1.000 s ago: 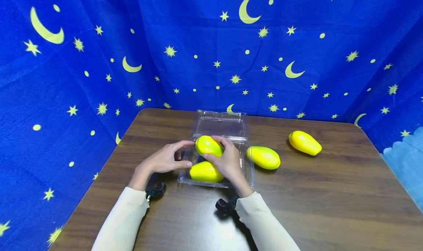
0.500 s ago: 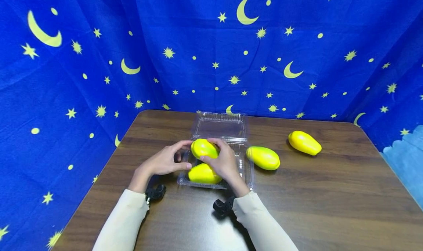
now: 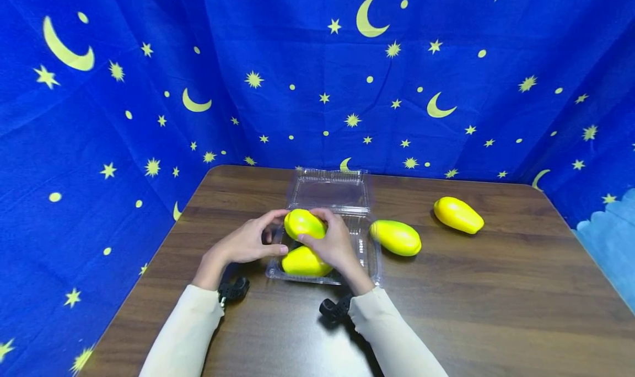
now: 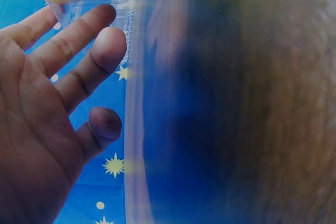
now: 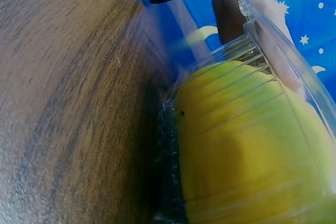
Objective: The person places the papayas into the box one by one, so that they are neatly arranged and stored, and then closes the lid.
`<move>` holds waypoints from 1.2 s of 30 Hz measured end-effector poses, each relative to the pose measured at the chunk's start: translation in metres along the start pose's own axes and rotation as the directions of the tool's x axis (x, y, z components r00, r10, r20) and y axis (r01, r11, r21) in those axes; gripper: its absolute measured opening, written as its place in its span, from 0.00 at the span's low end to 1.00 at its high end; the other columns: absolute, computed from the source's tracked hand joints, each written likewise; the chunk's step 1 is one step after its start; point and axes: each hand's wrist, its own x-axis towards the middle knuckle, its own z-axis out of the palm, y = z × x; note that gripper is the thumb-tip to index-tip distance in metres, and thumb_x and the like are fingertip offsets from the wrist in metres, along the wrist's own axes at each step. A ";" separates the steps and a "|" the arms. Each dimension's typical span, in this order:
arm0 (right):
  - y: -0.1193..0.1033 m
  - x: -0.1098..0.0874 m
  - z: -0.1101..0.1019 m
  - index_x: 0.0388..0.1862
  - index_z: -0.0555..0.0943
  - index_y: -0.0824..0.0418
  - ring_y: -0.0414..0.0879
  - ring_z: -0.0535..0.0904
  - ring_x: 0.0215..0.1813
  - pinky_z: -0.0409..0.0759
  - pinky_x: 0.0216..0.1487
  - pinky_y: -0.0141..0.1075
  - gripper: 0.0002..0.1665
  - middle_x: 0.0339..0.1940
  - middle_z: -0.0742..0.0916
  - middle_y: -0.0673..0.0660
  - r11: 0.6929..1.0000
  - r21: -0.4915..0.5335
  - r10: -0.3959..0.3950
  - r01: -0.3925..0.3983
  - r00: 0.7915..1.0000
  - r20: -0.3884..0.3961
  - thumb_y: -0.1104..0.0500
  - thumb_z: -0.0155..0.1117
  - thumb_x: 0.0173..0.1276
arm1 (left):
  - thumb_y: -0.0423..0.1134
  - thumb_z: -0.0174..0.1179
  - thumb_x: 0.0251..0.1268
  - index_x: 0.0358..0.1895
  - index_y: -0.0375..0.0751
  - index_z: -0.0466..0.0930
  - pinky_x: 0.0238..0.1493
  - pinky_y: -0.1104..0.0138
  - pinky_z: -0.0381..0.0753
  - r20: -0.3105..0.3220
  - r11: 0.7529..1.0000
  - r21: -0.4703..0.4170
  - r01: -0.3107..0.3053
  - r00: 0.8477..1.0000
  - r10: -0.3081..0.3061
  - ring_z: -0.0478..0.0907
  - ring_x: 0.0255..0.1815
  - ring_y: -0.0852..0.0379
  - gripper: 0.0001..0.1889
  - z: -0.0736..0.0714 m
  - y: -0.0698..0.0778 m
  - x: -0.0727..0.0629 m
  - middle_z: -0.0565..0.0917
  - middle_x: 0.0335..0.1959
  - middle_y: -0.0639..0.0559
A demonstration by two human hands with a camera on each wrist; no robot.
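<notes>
In the head view a clear plastic clamshell box (image 3: 371, 250) lies with its lid (image 3: 329, 190) folded back. My right hand (image 3: 337, 243) grips a yellow papaya (image 3: 301, 224) over the left part of the box, thumb in front. A second papaya (image 3: 305, 262) lies in the box nearer me, partly covered by that hand. At the box's left side is my left hand (image 3: 245, 239), thumb and fingers spread apart and holding nothing. The left wrist view shows its loosely bent fingers (image 4: 79, 43) by the clear wall. Through that wall, a yellow-green papaya (image 5: 247, 145) fills the right wrist view.
Right beside the box lies another papaya (image 3: 396, 237) on the wooden table (image 3: 496, 289). One more papaya (image 3: 458, 215) lies farther right. A blue curtain (image 3: 297, 46) with moons and stars hangs behind and at the sides. Each wrist wears a black camera.
My right hand has shifted slightly left and toward me with the papaya. The papaya under it has moved slightly left. My left hand stays in place.
</notes>
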 end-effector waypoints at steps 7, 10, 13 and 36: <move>0.000 -0.001 -0.003 0.64 0.76 0.56 0.53 0.78 0.59 0.76 0.61 0.49 0.35 0.60 0.82 0.58 1.000 0.009 0.004 -0.004 1.000 0.019 0.55 0.78 0.58 | 0.62 0.68 0.59 0.77 0.64 0.57 0.41 0.61 0.76 -0.001 1.000 0.006 -0.005 1.000 0.005 0.76 0.40 0.55 0.44 0.000 0.001 0.001 0.79 0.62 0.56; 0.000 -0.002 -0.003 0.65 0.76 0.56 0.54 0.78 0.59 0.75 0.62 0.50 0.36 0.60 0.81 0.58 1.000 -0.006 0.018 -0.017 0.999 0.034 0.54 0.77 0.58 | 0.63 0.68 0.59 0.77 0.63 0.57 0.41 0.61 0.76 0.004 1.000 0.011 -0.003 1.000 0.003 0.76 0.40 0.55 0.44 0.000 0.002 0.001 0.79 0.61 0.56; 0.001 -0.002 -0.002 0.66 0.75 0.55 0.54 0.77 0.60 0.74 0.62 0.51 0.36 0.62 0.81 0.58 1.000 -0.015 0.028 -0.027 0.998 0.048 0.53 0.76 0.59 | 0.64 0.67 0.58 0.77 0.64 0.57 0.41 0.61 0.76 0.011 1.000 0.013 0.003 1.000 -0.003 0.75 0.40 0.56 0.45 0.000 0.002 0.000 0.79 0.62 0.56; -0.003 -0.007 -0.006 0.65 0.77 0.54 0.57 0.75 0.64 0.72 0.64 0.54 0.36 0.64 0.80 0.60 0.999 -0.037 0.004 -0.004 1.000 0.019 0.51 0.78 0.57 | 0.61 0.68 0.60 0.77 0.64 0.57 0.42 0.63 0.76 0.005 0.999 0.015 -0.028 1.000 0.028 0.76 0.40 0.56 0.43 0.000 0.002 -0.001 0.79 0.64 0.56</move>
